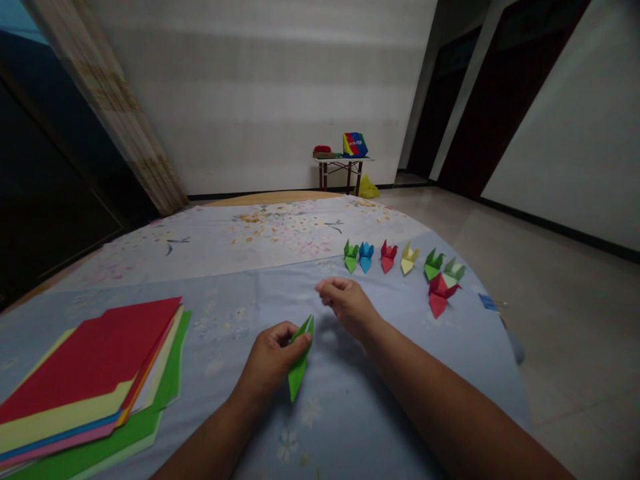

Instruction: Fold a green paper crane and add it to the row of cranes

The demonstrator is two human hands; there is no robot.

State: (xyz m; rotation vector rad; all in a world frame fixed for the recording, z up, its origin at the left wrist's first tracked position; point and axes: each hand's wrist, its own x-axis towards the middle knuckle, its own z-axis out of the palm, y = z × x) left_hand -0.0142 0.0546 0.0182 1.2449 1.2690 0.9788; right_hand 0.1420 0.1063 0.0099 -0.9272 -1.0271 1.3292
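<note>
The left hand [273, 357] pinches a folded green paper [299, 363] between thumb and fingers, closed on its upper half. The paper is long and narrow, pointed at both ends, and stands nearly upright with its lower tip at the sheet [350, 400], a pale blue floral cloth spread over the floor.

The right hand [345, 300] hovers just beyond the green paper, apart from it. Its fingers are curled loosely inward and it holds nothing.

To the left of the left forearm lies a paper stack [95, 373]: a red square on top, with yellow, blue, pink and green edges fanned out beneath.

Beyond the right hand, finished folded figures stand in a row on the sheet: a green figure [351, 256], a blue figure [367, 256], a red figure [388, 257], a yellow figure [409, 258] and a second green figure [433, 264]. A larger red figure [440, 294] lies just in front of the row's right end, touching a pale green figure [454, 271].

A small table [343, 167] stands against the far wall, bearing a multicoloured box [355, 145].
</note>
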